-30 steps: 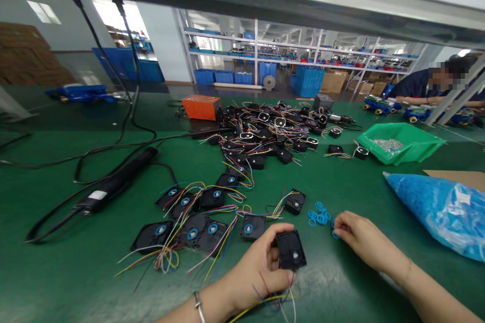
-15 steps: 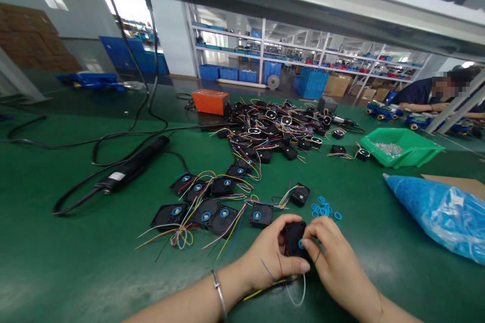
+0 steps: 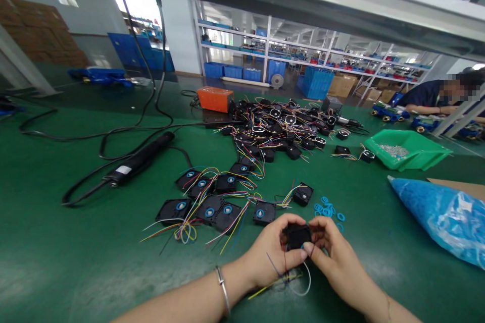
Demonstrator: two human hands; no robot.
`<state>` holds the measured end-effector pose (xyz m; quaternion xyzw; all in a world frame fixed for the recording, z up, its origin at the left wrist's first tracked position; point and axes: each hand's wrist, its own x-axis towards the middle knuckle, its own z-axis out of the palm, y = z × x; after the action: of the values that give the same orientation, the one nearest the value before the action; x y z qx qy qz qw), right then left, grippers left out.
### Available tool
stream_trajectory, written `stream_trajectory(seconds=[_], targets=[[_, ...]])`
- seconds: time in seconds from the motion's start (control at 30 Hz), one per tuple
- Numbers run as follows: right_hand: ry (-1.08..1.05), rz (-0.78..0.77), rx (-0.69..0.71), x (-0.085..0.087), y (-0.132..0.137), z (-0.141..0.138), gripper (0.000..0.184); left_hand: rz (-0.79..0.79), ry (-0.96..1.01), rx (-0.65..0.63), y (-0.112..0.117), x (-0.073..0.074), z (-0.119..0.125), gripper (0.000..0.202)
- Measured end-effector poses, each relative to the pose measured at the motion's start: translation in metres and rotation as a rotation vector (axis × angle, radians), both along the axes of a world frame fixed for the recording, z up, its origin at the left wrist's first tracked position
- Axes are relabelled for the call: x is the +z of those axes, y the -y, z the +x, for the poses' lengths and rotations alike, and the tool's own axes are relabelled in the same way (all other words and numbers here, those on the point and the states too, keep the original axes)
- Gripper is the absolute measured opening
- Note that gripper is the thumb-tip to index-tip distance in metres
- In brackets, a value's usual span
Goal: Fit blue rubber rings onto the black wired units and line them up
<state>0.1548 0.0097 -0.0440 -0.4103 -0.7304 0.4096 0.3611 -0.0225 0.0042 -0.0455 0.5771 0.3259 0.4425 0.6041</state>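
Observation:
A small black square motor unit (image 3: 297, 238) with loose coloured wires is held up just above the green bench, between both hands. My left hand (image 3: 263, 250) is wrapped round its left side, fingers behind and thumb along the near edge. My right hand (image 3: 335, 257) grips the right side, its thumb pressed near a blue ring that is mostly hidden. Loose blue rings (image 3: 325, 208) lie just beyond my right hand. Left of them sits a similar unit (image 3: 303, 194) with no blue ring on its shaft. Several units with blue rings (image 3: 264, 213) rest further left.
A large heap of wired black units (image 3: 280, 128) covers the bench's middle back, beside an orange box (image 3: 215, 99). A black corded tool (image 3: 138, 160) lies left. On the right are a green bin (image 3: 409, 149) of small parts and a blue plastic bag (image 3: 439, 219). A person works at far right.
My right hand has shifted from pinching at the blue ring to gripping the unit's right side, thumb at the ring. The unit has tilted, and the whole view has moved slightly.

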Motion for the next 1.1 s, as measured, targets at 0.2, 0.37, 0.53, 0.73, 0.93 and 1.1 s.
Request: stream_trajectory(seconds=[0.2,0.37,0.53,0.73,0.93,1.1], targets=[[-0.069,-0.101,0.131,0.001,-0.001,0.003,0.029,-0.030,0.006,-0.013,0.001,0.002,0.001,0.051],[0.017,-0.034,0.132,0.002,0.002,0.004,0.033,-0.046,0.084,-0.081,-0.002,0.004,0.000,0.048],[0.001,0.019,0.151,-0.003,0.002,0.002,0.035,0.007,0.116,-0.040,0.000,0.003,0.001,0.042],[-0.016,-0.031,0.204,-0.015,0.003,-0.001,0.048,0.114,-0.016,0.028,0.004,0.007,0.000,0.037],[-0.032,-0.012,0.083,-0.023,-0.007,-0.001,0.049,0.445,-0.724,0.337,0.026,0.026,-0.006,0.039],[0.061,0.024,-0.115,-0.029,-0.024,-0.010,0.049,1.133,-0.777,0.124,0.048,0.032,-0.012,0.060]])
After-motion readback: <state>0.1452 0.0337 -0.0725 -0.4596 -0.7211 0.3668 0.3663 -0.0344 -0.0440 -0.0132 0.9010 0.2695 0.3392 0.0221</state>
